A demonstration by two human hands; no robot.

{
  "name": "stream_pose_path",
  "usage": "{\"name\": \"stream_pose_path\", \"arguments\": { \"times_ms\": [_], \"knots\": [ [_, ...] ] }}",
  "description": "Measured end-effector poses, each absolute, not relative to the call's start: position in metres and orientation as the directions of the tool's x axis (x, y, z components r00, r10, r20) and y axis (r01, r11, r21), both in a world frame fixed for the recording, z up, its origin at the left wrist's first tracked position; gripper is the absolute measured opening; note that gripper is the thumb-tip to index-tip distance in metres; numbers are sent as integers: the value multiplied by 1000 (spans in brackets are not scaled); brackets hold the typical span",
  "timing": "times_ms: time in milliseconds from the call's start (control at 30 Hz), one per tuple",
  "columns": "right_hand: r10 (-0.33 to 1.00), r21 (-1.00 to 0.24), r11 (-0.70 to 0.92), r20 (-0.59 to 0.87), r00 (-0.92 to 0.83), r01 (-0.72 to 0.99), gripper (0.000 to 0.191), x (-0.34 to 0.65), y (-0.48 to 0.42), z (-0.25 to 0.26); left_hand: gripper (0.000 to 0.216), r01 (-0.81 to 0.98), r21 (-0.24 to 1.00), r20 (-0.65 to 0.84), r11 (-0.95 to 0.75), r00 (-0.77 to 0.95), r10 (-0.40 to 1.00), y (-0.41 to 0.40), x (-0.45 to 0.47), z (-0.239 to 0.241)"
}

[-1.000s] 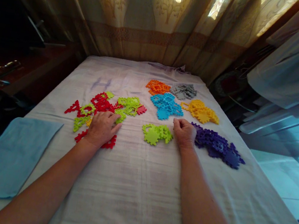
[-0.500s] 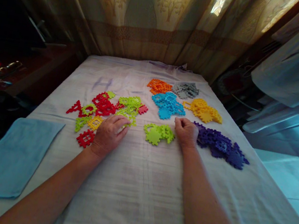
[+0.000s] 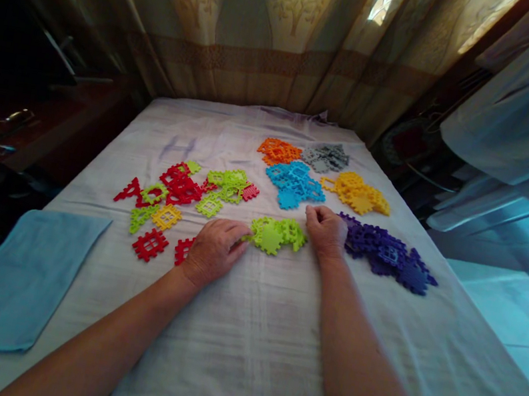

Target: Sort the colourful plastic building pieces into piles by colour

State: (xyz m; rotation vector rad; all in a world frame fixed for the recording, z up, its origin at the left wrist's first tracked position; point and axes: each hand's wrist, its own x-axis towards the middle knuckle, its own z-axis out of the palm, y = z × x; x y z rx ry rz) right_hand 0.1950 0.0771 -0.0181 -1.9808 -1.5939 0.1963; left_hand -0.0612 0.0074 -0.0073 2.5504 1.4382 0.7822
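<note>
My left hand [image 3: 217, 252] is closed, its fingertips pinching a lime-green toothed building piece [image 3: 248, 238] at the left edge of a small lime-green pile [image 3: 272, 234]. Most of that piece is hidden by the fingers. A red window-shaped piece [image 3: 182, 250] shows partly from under the left wrist. Just right of the green pile, my right hand [image 3: 326, 232] rests on the cloth in a loose fist, with no piece showing in it. Close by on its right lies a dark purple pile [image 3: 389, 254]. Mixed red pieces [image 3: 183, 190], green ones [image 3: 232, 186] and a yellow window piece [image 3: 167, 216] lie to the left.
Beyond the hands are piles of blue [image 3: 293, 184], orange [image 3: 279, 152], grey [image 3: 326, 157] and yellow pieces [image 3: 361, 194]. A folded light-blue cloth [image 3: 17, 282] lies at the left edge of the white-covered table [image 3: 238, 356]. A curtain [image 3: 251, 33] hangs behind.
My left hand has moved right from the mixed pieces to the small green pile, carrying a green piece. A red piece beside its wrist is now uncovered. The right hand stays put.
</note>
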Motion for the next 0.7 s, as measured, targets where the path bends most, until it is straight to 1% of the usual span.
{"name": "stream_pose_path", "arguments": {
  "times_ms": [133,233,300,467,567,700],
  "knots": [
    [931,-523,-112,242,273,845,37,195,77,-18,25,765,351,383,-540,408,829,7,-63,-9],
    [928,-530,-100,255,271,842,37,195,77,-19,24,790,351,382,-503,370,847,11,-72,-5],
    [924,-535,-97,264,275,839,36,195,78,-20,24,841,310,371,-444,323,871,15,-82,-1],
    [904,-541,-67,323,280,839,37,197,79,-23,25,954,139,339,-265,205,918,28,-116,8],
    [900,-549,-50,337,276,835,37,197,79,-25,24,966,127,322,-224,174,931,32,-128,6],
    [900,-558,-47,335,277,828,37,197,79,-25,23,963,137,309,-230,180,934,33,-131,2]
  ]
}}
